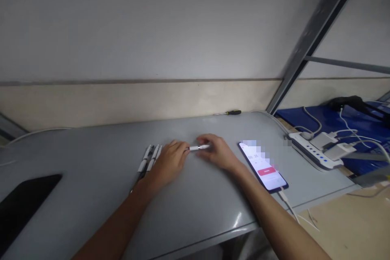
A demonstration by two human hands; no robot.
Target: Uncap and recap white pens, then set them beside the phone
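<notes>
A white pen [198, 147] with a dark band lies level between my two hands. Its left end is in the closed fingers of my left hand [172, 160]. At the pen's right end, my right hand [217, 152] is curved with thumb and fingers apart; whether a fingertip touches the pen is unclear. Several white and black pens [150, 157] lie side by side on the grey table [195, 207], just left of my left hand, which partly hides them.
A lit phone [263, 166] on a cable lies right of my right forearm. Further right is a white power strip [315, 152] with plugs. A screwdriver [233, 112] rests at the back edge, a black flat object [27, 199] at the left. A metal post [292, 69] rises behind.
</notes>
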